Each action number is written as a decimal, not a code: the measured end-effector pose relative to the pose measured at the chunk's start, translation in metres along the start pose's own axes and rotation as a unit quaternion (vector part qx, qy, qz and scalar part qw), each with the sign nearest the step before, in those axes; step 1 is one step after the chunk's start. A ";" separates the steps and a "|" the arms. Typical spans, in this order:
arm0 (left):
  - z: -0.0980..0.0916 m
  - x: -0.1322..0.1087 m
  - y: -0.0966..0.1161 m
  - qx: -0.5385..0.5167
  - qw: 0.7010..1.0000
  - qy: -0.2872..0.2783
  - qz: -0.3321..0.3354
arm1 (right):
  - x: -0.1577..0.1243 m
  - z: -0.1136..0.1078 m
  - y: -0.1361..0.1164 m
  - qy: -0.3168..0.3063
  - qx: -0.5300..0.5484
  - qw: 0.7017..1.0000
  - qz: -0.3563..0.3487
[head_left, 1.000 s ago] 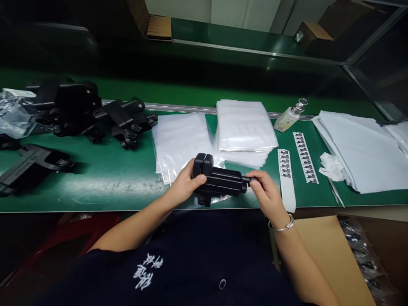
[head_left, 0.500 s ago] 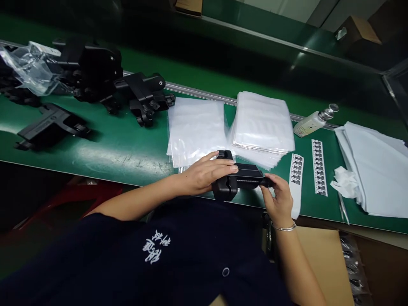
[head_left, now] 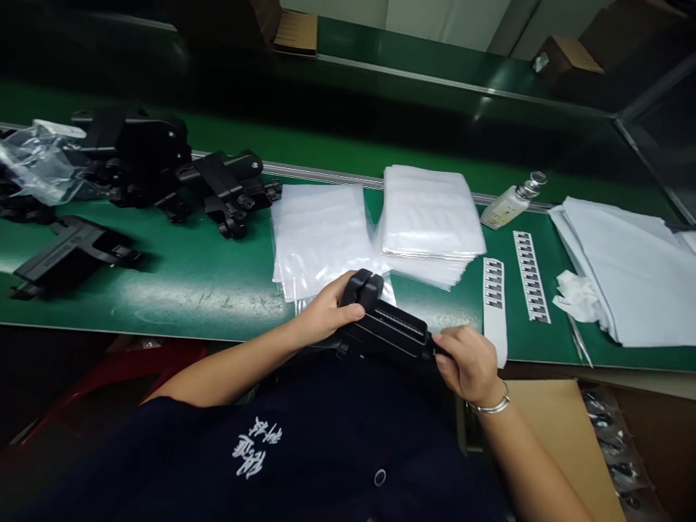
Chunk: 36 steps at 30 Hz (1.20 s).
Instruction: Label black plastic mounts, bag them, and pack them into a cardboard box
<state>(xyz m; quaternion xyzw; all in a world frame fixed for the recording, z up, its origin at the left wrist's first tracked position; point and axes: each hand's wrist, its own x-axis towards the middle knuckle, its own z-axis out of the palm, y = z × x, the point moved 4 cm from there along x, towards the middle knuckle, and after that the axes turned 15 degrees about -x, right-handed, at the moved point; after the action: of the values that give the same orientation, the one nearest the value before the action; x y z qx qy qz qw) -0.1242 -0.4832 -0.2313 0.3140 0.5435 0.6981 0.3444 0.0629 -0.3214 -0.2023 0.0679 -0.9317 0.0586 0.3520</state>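
Note:
A black plastic clamp-like holder (head_left: pixel 391 326) with a ribbed slot along its body is held in front of my chest, at the bench's front edge. My left hand (head_left: pixel 329 312) wraps round its wider end, with the thumb on the near side. At the other end, my right hand (head_left: pixel 467 362) is closed on the holder's narrow knob-like tip, which the fingers mostly cover. Just beyond the holder lie a few clear plastic bags (head_left: pixel 320 232), beside a thick stack of bags (head_left: pixel 429 214).
Several similar black holders (head_left: pixel 222 188) stand at the left, partly under crumpled clear plastic (head_left: pixel 43 159). To the right are a pump bottle (head_left: pixel 511 203), label strips (head_left: pixel 530 275), tweezers (head_left: pixel 581 341), crumpled tissue (head_left: pixel 577 296) and white sheets (head_left: pixel 631 268). A cardboard box (head_left: pixel 549 420) sits below the bench.
The black holder has been turned over, so its ribbed slot now faces up. My left hand has shifted round its wide end, and my right hand has closed further over the tip.

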 end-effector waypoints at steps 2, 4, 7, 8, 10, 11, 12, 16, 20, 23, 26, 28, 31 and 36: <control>-0.001 -0.004 0.005 0.067 0.997 0.001 0.034 | -0.002 0.009 0.007 -0.040 0.142 0.974 0.174; 0.000 -0.010 0.013 0.149 0.984 -0.031 0.088 | -0.010 0.025 0.014 -0.116 0.317 0.872 0.354; 0.003 -0.015 0.018 0.204 0.964 -0.095 0.143 | -0.018 0.042 0.013 -0.216 0.514 0.685 0.470; 0.002 -0.015 0.016 0.206 0.965 -0.086 0.137 | -0.018 0.043 0.013 -0.224 0.539 0.657 0.476; -0.002 -0.012 0.010 0.187 0.978 -0.009 0.096 | -0.018 0.041 0.017 -0.197 0.538 0.665 0.480; -0.005 -0.010 0.006 0.157 0.984 0.041 0.072 | -0.018 0.039 0.020 -0.167 0.516 0.692 0.476; -0.006 -0.008 0.001 0.113 0.989 0.086 0.051 | -0.018 0.037 0.022 -0.133 0.480 0.728 0.471; -0.002 0.004 -0.016 -0.102 0.982 0.156 -0.011 | -0.015 0.036 0.021 -0.067 0.314 0.849 0.420; 0.005 0.010 -0.018 -0.135 0.979 0.154 -0.011 | -0.013 0.047 0.015 -0.031 0.316 0.836 0.448; 0.009 0.012 -0.018 -0.138 0.980 0.142 -0.017 | -0.014 0.054 0.015 0.010 0.371 0.793 0.484; 0.010 0.012 -0.020 -0.159 0.976 0.143 -0.035 | -0.018 0.060 0.017 0.022 0.407 0.768 0.494; 0.009 0.013 -0.020 -0.169 0.974 0.148 -0.035 | -0.021 0.063 0.020 0.027 0.415 0.761 0.498; 0.009 0.013 -0.018 -0.172 0.974 0.146 -0.028 | -0.025 0.064 0.022 0.033 0.419 0.765 0.488; 0.007 0.008 -0.017 -0.143 0.979 0.146 -0.015 | -0.024 0.057 0.017 0.012 0.365 0.812 0.455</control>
<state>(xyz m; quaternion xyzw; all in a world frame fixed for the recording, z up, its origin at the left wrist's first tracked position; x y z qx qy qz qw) -0.1203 -0.4697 -0.2456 0.1477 0.4874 0.8016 0.3131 0.0408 -0.3112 -0.2623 -0.2413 -0.7619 0.5488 0.2453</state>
